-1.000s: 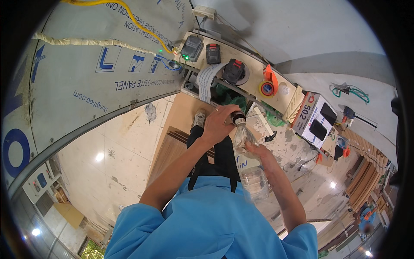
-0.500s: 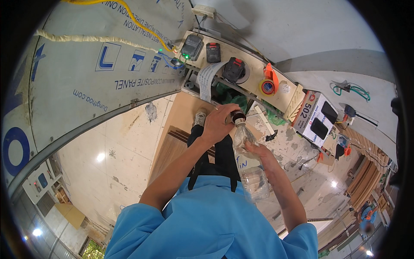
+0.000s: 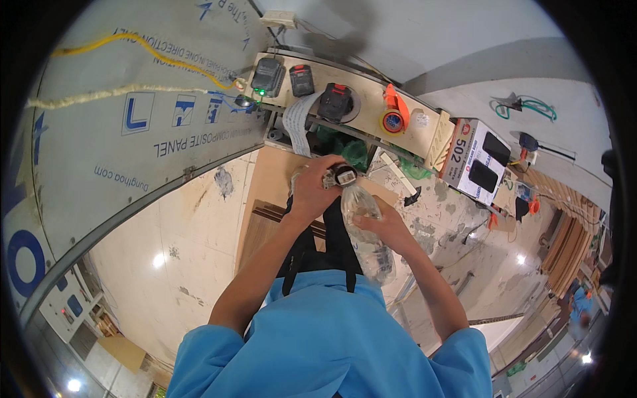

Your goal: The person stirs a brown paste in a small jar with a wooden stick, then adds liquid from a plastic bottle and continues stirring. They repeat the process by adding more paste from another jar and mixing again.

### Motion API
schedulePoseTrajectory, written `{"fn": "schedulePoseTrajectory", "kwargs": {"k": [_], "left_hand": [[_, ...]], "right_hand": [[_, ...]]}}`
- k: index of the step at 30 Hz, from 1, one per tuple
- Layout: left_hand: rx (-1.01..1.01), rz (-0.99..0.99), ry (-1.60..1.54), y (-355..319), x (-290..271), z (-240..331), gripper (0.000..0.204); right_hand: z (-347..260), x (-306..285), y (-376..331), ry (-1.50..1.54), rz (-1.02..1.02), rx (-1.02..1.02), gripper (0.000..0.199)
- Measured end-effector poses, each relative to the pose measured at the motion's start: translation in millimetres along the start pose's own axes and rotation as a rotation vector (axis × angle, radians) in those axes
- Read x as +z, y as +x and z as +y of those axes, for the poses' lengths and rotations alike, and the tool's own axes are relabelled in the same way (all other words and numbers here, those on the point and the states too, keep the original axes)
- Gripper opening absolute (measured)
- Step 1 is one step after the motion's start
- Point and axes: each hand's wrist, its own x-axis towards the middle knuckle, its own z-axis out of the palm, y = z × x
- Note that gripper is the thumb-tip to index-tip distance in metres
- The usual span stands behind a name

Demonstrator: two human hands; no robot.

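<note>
My right hand (image 3: 385, 229) is wrapped round a large clear plastic bottle (image 3: 369, 252), which slants away from my body with its neck at the far end. My left hand (image 3: 317, 189) is closed on a small dark round cup-like thing (image 3: 345, 174) with a pale patch inside its rim. That thing sits right at the bottle's neck; whether the two touch I cannot tell. The bottle's sides look creased, and its contents are hard to make out.
Ahead stands a narrow wooden bench (image 3: 371, 106) with a battery on a charger (image 3: 268, 76), another battery pack (image 3: 302, 79), a third battery (image 3: 336, 101) and an orange-and-yellow tape roll (image 3: 393, 121). A printed box (image 3: 474, 159) is at right. Brown boards (image 3: 265, 229) lie by my legs.
Both hands have shifted slightly left in the view, with the bottle and the dark thing. The dark thing's round rim now faces up more. My view has turned a little.
</note>
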Motion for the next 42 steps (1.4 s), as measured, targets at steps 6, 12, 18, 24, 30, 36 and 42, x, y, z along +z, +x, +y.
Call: {"fn": "schedulePoseTrajectory", "kwargs": {"k": [6,12,18,24,30,36,42], "left_hand": [[-0.057,0.019,-0.059,7,-6,2,0.064],[-0.090,0.101,-0.162,15,-11,-6,0.062],[-0.079,0.083,-0.147,-10,-36,-20,0.062],[-0.145,0.114,-0.151,-39,-48,-21,0.058],[-0.152,0.108,-0.230,-52,-42,-9,0.060],[-0.144,0.171,-0.184,-70,-62,28,0.058],[-0.226,0.278,-0.310,-112,-152,34,0.059]], "right_hand": [[7,-4,12,-0.172,0.154,-0.136,0.078],[34,-8,66,-0.130,0.449,-0.310,0.080],[47,-31,178,-0.055,0.782,-0.459,0.075],[34,-56,247,0.009,0.883,-0.581,0.076],[56,-67,265,0.005,0.882,-0.480,0.078],[152,-79,278,-0.395,0.826,-0.378,0.095],[215,-40,266,-1.330,0.251,-0.468,0.029]]}}
